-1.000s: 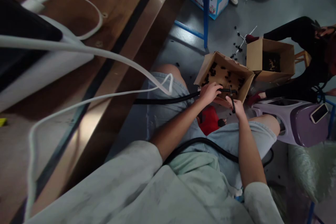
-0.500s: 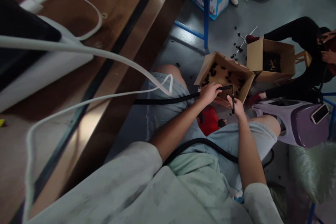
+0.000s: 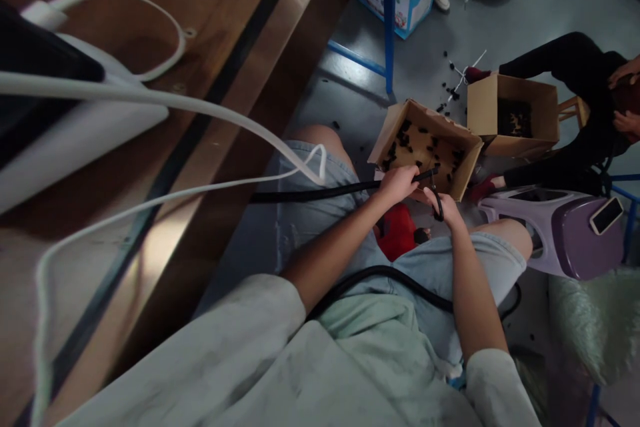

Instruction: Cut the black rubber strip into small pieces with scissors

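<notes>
Head view shows a cardboard box (image 3: 469, 163) on the floor, just beyond the seated person's knees. At its near edge, a black tube (image 3: 320, 195) pokes out over the opening from the left hand (image 3: 399, 185), whose grip is closed around it. The right hand (image 3: 447, 208), also at the near edge, has its grip on a pair of scissors (image 3: 439, 208); whether the blades are parted is too small to tell. A second ago a stub of tube stuck out past the scissors; now the tube ends just beside them. That suggests a piece has been snipped off and probably dropped into the box, though it cannot be picked out among the others.

The tube looks smooth, matt and bendable, running leftward from the box over faded denim shorts (image 3: 305, 227) towards the counter (image 3: 280, 20), which pairs brown wood with a shiny metal edge. Small dark pieces (image 3: 405, 140) lie scattered inside the box, against plain brown card with ragged upper edges. Right of it stands a second carton (image 3: 483, 105), its flap flat and stiff; nearer the person, still to its right, is a purple plastic stool (image 3: 595, 247) with rounded corners.
</notes>
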`<state>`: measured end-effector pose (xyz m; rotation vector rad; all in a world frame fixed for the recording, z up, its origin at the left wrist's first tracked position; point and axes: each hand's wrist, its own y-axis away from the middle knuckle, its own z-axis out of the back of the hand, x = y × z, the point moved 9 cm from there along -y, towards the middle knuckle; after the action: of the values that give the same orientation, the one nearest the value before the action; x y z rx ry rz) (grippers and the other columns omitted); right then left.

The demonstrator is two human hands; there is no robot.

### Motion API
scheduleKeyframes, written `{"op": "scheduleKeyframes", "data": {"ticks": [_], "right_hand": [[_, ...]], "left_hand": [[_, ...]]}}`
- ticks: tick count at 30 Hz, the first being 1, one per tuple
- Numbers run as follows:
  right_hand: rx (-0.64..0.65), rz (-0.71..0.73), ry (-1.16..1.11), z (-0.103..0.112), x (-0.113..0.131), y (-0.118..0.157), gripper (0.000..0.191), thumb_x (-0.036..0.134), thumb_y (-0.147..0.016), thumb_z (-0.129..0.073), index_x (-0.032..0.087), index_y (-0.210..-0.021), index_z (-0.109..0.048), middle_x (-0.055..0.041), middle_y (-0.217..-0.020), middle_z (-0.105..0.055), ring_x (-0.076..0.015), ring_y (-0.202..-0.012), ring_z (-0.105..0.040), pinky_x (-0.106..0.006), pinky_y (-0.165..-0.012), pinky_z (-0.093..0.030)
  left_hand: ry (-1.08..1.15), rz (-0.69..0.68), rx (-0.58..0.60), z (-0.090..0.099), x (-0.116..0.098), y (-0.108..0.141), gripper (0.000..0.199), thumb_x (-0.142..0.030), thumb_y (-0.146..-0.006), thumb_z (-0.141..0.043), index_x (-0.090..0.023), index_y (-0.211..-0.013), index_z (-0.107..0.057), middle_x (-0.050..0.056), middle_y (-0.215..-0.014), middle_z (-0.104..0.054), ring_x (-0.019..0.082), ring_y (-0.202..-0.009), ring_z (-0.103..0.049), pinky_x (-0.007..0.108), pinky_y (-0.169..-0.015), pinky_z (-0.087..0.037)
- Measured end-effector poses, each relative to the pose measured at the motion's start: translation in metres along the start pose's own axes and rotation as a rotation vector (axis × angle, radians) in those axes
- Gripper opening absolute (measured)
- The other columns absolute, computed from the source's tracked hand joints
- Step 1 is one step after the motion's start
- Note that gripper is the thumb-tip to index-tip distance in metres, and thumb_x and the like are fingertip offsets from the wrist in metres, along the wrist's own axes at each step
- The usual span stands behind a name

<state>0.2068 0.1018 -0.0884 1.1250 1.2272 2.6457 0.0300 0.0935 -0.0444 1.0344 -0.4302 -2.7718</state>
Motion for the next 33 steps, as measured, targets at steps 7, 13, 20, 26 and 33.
{"op": "scheduleKeyframes", "data": {"ticks": [7, 13, 20, 26, 33], "right_hand": [[-0.043, -0.063, 0.049, 0.006, -0.004, 0.001, 0.063, 0.079, -0.081, -0.063, 0.019, -0.062, -0.062, -0.0034, -0.049, -0.057, -0.0177, -0.047, -0.058, -0.026, -0.047, -0.041], [-0.108, 0.005, 0.186, 0.005, 0.001, -0.003, 0.068, 0.084, -0.082, -0.055, 0.021, -0.059, -0.059, -0.0026, -0.050, -0.054, -0.0182, -0.054, -0.059, -0.024, -0.053, -0.038], [-0.012, 0.023, 0.055, -0.002, -0.003, -0.006, 0.069, 0.085, -0.085, -0.049, 0.019, -0.071, -0.064, -0.0027, -0.059, -0.058, -0.0175, -0.055, -0.058, -0.025, -0.051, -0.040], [0.008, 0.048, 0.016, -0.003, 0.001, -0.004, 0.071, 0.087, -0.084, -0.049, 0.018, -0.073, -0.061, -0.0010, -0.059, -0.055, -0.0163, -0.055, -0.054, -0.026, -0.053, -0.039], [0.010, 0.100, -0.062, -0.002, 0.002, -0.006, 0.071, 0.086, -0.085, -0.048, 0.017, -0.078, -0.064, -0.0038, -0.070, -0.061, -0.0166, -0.063, -0.055, -0.026, -0.057, -0.041]], "left_hand": [[-0.207, 0.024, -0.005, 0.001, -0.004, 0.003, 0.025, -0.020, -0.096, -0.059, -0.017, -0.119, -0.069, 0.015, -0.120, -0.074, 0.030, -0.115, -0.068, 0.039, -0.096, -0.048], [-0.300, 0.246, 0.063, 0.001, 0.010, 0.014, 0.033, -0.034, -0.102, -0.056, -0.009, -0.117, -0.070, 0.024, -0.109, -0.076, 0.037, -0.108, -0.071, 0.042, -0.091, -0.046], [-0.225, 0.180, 0.065, 0.007, 0.015, 0.009, 0.045, -0.051, -0.106, -0.044, -0.019, -0.114, -0.076, 0.017, -0.109, -0.078, 0.031, -0.103, -0.074, 0.036, -0.084, -0.047], [-0.178, 0.219, -0.012, 0.012, 0.021, 0.003, 0.048, -0.046, -0.108, -0.040, -0.019, -0.110, -0.080, 0.015, -0.113, -0.078, 0.028, -0.103, -0.072, 0.036, -0.086, -0.045], [-0.139, 0.076, -0.026, 0.015, 0.015, -0.003, 0.032, -0.046, -0.100, -0.061, -0.025, -0.112, -0.081, 0.010, -0.112, -0.078, 0.027, -0.109, -0.067, 0.037, -0.090, -0.041]]}}
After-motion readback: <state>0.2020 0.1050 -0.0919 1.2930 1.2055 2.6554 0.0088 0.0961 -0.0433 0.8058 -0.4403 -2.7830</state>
